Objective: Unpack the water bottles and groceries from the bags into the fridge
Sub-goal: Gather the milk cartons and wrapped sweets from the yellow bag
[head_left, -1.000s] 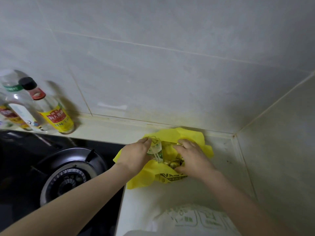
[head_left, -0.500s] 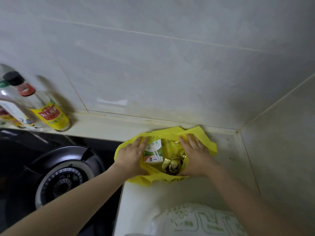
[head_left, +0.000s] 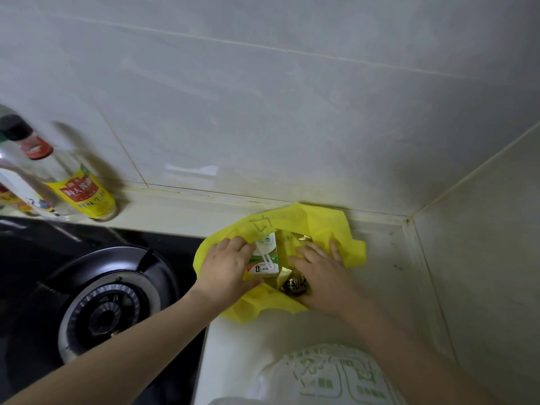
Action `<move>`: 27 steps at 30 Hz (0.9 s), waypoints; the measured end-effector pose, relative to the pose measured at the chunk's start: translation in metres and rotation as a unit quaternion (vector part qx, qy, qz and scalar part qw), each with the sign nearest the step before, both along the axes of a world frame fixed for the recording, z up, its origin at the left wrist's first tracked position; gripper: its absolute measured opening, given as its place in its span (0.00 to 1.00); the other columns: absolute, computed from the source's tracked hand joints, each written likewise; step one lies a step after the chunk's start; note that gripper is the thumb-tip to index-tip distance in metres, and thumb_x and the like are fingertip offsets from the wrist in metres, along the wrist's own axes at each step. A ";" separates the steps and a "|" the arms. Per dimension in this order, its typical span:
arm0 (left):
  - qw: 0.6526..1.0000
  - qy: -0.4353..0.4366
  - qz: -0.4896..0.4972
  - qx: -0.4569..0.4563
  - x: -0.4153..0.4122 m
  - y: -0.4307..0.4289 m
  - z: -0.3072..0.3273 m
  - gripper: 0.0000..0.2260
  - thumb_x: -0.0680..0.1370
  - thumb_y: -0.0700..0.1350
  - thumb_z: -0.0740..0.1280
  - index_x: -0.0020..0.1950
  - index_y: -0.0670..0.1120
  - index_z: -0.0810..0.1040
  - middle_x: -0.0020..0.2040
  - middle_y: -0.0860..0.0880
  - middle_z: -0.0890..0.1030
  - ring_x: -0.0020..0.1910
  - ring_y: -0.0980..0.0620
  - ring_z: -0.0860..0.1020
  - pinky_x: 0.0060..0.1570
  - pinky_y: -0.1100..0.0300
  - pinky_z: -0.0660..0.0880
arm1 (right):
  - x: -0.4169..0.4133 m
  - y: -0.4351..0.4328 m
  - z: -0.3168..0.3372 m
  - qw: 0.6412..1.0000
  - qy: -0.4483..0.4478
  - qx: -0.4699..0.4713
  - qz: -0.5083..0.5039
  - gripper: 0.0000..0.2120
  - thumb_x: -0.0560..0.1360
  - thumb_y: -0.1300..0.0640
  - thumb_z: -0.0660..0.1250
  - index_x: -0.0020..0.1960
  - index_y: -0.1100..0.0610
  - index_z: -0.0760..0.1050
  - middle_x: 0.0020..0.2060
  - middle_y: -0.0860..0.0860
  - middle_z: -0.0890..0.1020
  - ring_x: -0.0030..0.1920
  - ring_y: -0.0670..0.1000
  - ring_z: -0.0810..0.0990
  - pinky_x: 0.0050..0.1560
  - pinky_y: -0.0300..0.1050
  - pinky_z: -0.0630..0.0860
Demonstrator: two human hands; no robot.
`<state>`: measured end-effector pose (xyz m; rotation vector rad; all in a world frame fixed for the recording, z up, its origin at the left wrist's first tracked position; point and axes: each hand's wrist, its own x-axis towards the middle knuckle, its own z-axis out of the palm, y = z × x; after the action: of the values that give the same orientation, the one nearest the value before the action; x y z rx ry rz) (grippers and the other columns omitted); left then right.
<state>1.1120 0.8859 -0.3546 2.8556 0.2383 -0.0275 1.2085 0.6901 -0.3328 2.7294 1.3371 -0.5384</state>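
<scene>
Our left hand (head_left: pixel 225 267) lies spread on the left rim of the crumpled yellow plastic bag (head_left: pixel 344 229), fingertips (head_left: pixel 238 242) touching a small white-and-green drink carton (head_left: pixel 264 255) inside. Our right hand (head_left: pixel 324 273), also spread flat, presses the bag's right side beside a gold foil packet (head_left: pixel 293 286). The bag sits on the pale countertop (head_left: pixel 385 287), just beside a black gas burner (head_left: pixel 108 308).

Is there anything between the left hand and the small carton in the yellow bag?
Nothing visible. The yellow bag is spread open, the small carton lies uncovered in it, and the left hand is at its left edge. The right hand presses the bag's other side, apart from the carton.
</scene>
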 end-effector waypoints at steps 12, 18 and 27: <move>0.993 0.079 0.049 -0.074 0.018 -0.019 0.001 0.27 0.73 0.60 0.68 0.66 0.48 0.71 0.66 0.47 0.63 0.49 0.45 0.78 0.47 0.54 0.76 | -0.005 0.007 -0.008 0.999 -0.004 -0.030 -0.024 0.20 0.74 0.50 0.66 0.66 0.51 0.71 0.60 0.49 0.74 0.67 0.52 0.68 0.72 0.65 0.36; 0.993 0.106 0.038 -0.047 0.022 -0.016 -0.009 0.34 0.70 0.54 0.73 0.71 0.49 0.63 0.68 0.46 0.59 0.50 0.42 0.77 0.51 0.52 0.76 | -0.002 0.001 -0.009 0.998 -0.005 0.028 -0.050 0.18 0.72 0.43 0.67 0.58 0.50 0.75 0.52 0.47 0.74 0.60 0.50 0.72 0.74 0.61 0.39; 0.992 0.119 0.032 0.021 0.033 -0.019 -0.011 0.34 0.73 0.44 0.72 0.74 0.45 0.57 0.67 0.43 0.58 0.49 0.44 0.78 0.49 0.53 0.77 | -0.007 -0.019 -0.004 0.979 -0.008 0.150 -0.138 0.20 0.66 0.43 0.71 0.55 0.48 0.76 0.49 0.44 0.76 0.54 0.49 0.77 0.73 0.60 0.51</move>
<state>1.1447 0.8668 -0.3654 2.8817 0.3838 -0.3553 1.2019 0.6709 -0.3369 3.1841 1.1233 -0.3493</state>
